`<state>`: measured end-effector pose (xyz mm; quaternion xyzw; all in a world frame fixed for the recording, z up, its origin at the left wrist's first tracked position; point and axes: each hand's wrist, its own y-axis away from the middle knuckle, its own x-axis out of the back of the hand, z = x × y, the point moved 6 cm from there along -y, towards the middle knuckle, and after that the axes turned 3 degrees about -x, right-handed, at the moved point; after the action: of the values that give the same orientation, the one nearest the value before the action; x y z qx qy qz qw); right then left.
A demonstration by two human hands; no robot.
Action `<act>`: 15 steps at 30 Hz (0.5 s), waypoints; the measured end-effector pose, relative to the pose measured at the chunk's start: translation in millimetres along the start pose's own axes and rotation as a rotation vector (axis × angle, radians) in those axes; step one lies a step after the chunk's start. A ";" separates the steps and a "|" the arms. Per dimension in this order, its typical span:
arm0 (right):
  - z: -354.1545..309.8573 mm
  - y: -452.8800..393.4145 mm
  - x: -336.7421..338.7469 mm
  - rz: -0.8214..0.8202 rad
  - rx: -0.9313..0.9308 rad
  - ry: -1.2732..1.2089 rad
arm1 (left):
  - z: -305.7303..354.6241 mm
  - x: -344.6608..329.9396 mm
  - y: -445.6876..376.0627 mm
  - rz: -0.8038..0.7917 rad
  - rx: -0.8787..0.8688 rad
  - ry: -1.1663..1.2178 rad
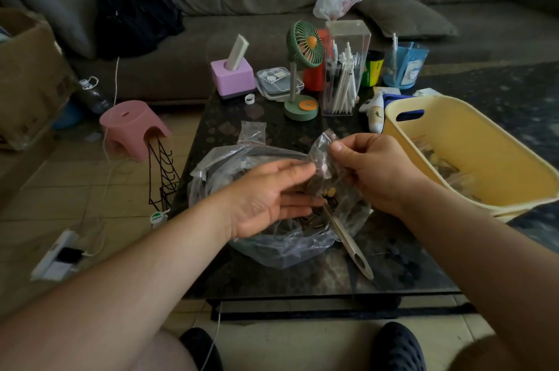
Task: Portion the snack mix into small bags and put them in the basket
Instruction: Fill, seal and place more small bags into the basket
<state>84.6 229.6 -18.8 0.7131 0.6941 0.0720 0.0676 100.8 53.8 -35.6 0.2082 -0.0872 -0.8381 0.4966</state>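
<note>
Small bag in hand: a clear small bag (325,165) is held over the big bag, partly filled, a few seeds showing at its bottom.
Right hand: the right hand (370,169) pinches the small bag's upper edge between thumb and fingers.
Left hand: the left hand (270,199) lies palm-up with fingers extended under and against the small bag's lower part; whether it grips the film or only supports it, I cannot tell.
Snack mix: the supply sits in a large clear bag (272,237) on the dark table (302,280), directly under both hands; plenty appears to remain.
Scoop: a pale wooden spoon (348,237) rests with its bowl in the mix, handle pointing toward the person, untouched.
Basket: the yellow basket (496,165) stands at the table's right edge; filled bags already lie inside, so several portions look done.
Spare bags: an empty small bag (252,131) lies just behind the large bag, so more portions seem to be left.
Hard to make out: the count of bags in the basket, the small bag's seal, and the mix beneath the crumpled plastic are unclear.
</note>
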 end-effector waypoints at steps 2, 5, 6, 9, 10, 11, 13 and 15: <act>0.0 -1.5 0.8 0.025 -0.003 0.011 | 0.4 1.3 -2.2 0.066 -0.069 -0.007; 1.8 -1.1 2.2 0.039 -0.012 0.007 | 1.7 4.2 -4.4 0.105 -0.132 -0.032; 0.9 0.3 2.0 0.039 -0.022 -0.013 | 2.4 4.8 -4.6 0.107 -0.146 -0.027; 3.2 6.0 -1.9 -0.021 -0.145 -0.147 | 3.4 6.6 -4.7 0.135 -0.178 0.055; 5.6 8.5 -3.8 -0.055 -0.204 -0.155 | 3.1 7.2 -5.3 0.150 -0.180 0.092; 9.0 11.0 -7.0 -0.098 -0.256 -0.131 | 2.1 7.2 -5.8 0.162 -0.172 0.131; 18.1 15.3 -15.6 -0.199 -0.319 -0.065 | -1.8 5.3 -6.8 0.163 -0.131 0.197; 24.8 15.1 -20.7 -0.227 -0.313 -0.041 | -5.2 2.1 -7.2 0.143 -0.091 0.207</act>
<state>103.8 208.5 -40.3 0.6124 0.7489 0.1561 0.1995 96.4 55.9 -43.4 0.2639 -0.0120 -0.7777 0.5705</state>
